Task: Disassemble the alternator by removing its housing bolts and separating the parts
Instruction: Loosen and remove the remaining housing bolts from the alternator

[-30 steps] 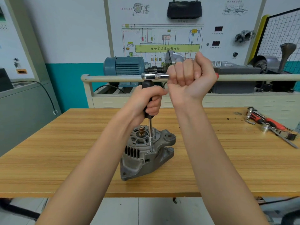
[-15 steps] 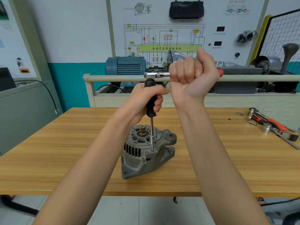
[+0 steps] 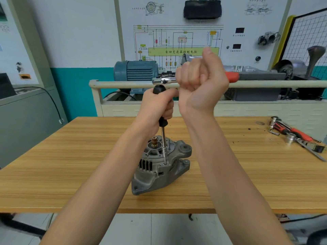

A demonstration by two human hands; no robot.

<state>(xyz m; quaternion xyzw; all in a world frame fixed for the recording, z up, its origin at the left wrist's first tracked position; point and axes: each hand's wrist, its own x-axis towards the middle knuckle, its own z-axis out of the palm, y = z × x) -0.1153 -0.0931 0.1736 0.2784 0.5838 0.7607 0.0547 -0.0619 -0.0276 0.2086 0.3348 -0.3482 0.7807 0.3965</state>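
Note:
A grey alternator (image 3: 159,172) stands on the wooden table (image 3: 70,174), shaft end up. A long driver with a black handle (image 3: 162,122) stands upright on it, and its socket tip (image 3: 165,160) sits on a housing bolt at the right of the top face. My left hand (image 3: 157,107) grips the black handle. A chrome ratchet head (image 3: 163,80) is fitted on top of the handle. My right hand (image 3: 201,82) is fisted round the ratchet's red handle (image 3: 232,76), whose end sticks out to the right.
Loose tools with red handles and sockets (image 3: 297,137) lie at the table's right end. Behind the table runs a cream rail (image 3: 123,84) with a blue motor (image 3: 136,69) and a wiring-diagram board (image 3: 178,41) beyond it.
My right hand has swung the ratchet handle slightly, so more of the red end shows to the right. The view has shifted a little. The left hand keeps its grip on the driver.

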